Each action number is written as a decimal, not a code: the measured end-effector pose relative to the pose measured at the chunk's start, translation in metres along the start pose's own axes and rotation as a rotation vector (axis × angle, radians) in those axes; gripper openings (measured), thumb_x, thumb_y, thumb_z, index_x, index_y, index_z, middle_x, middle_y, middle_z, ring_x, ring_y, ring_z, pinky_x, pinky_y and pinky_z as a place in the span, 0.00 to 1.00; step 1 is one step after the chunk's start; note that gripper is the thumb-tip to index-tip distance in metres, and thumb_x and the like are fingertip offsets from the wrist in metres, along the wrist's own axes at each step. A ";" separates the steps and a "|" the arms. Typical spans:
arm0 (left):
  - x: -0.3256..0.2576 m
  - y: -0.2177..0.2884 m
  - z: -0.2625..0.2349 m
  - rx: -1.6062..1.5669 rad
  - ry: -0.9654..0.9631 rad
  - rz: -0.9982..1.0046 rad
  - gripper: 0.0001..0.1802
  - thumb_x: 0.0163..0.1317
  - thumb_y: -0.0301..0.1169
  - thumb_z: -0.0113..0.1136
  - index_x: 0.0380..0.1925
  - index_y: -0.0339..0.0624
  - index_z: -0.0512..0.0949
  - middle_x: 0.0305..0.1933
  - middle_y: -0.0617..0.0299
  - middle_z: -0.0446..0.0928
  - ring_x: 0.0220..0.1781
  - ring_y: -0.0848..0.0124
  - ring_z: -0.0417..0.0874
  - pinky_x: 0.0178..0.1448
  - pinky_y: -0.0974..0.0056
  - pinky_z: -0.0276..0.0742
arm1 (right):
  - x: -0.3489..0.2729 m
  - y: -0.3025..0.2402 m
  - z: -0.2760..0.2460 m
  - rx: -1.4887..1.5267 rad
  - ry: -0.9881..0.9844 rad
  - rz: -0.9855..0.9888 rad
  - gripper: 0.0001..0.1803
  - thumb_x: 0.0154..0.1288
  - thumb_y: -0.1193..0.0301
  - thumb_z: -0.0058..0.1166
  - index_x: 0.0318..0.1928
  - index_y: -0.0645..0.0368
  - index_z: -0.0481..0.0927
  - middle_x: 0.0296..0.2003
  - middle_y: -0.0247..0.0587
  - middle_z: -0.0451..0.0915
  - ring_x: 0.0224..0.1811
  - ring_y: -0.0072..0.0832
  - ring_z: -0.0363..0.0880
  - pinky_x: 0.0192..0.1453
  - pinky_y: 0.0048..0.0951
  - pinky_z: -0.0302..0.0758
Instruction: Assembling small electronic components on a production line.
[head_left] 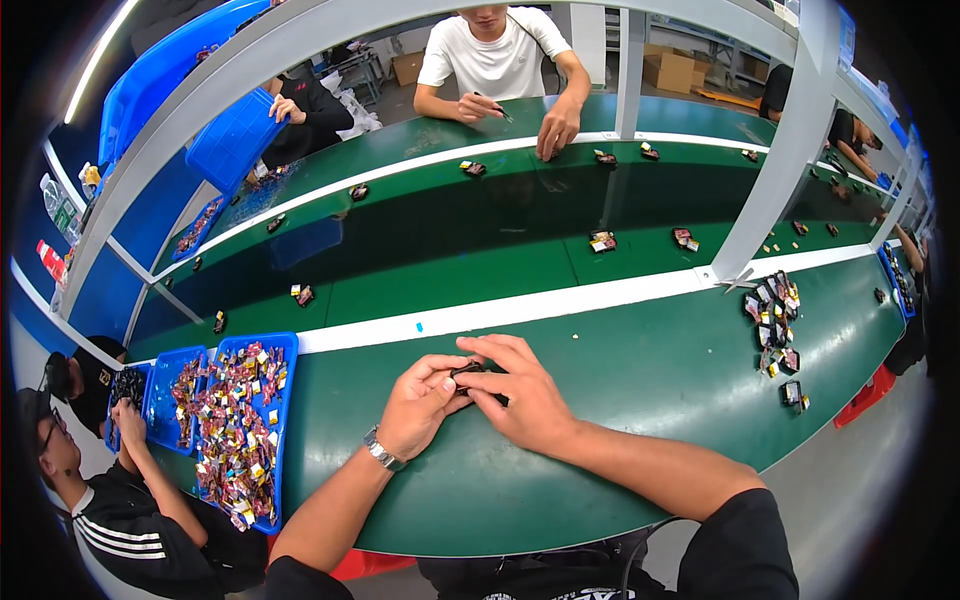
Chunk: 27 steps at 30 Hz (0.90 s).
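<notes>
Head view, small dark part point(468, 371) pinched between both hands' fingers point(480, 383), above green table point(620, 380)

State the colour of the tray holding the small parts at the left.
Blue tray, seen in the head view.

Both bare hands meet, fingertips together, above the near edge of the green bench.

The left hand point(418, 403) comes up from the lower edge on a bare forearm with a silver metal wristwatch point(381, 450) at the wrist, fingers curled and pinched toward the right. The right hand point(520, 390) reaches in from the lower right below a black sleeve point(735, 545), its fingers arched over and touching the left hand's fingertips.
</notes>
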<state>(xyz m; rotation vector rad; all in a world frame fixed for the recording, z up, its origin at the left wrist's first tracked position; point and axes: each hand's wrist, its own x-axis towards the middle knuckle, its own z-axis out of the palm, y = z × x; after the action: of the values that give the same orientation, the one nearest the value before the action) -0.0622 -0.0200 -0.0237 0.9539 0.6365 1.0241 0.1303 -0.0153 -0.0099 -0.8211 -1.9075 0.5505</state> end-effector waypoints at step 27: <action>-0.002 0.001 0.003 0.078 -0.003 0.074 0.14 0.74 0.29 0.49 0.56 0.37 0.70 0.67 0.50 0.70 0.64 0.63 0.77 0.65 0.56 0.77 | 0.000 0.002 -0.001 0.137 -0.077 0.030 0.14 0.57 0.79 0.59 0.45 0.56 0.85 0.62 0.42 0.73 0.66 0.44 0.67 0.67 0.41 0.69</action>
<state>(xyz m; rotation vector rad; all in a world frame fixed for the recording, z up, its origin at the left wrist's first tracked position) -0.0612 -0.0230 -0.0213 1.0539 0.6459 1.0695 0.1321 -0.0136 -0.0105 -0.7502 -1.9061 0.7326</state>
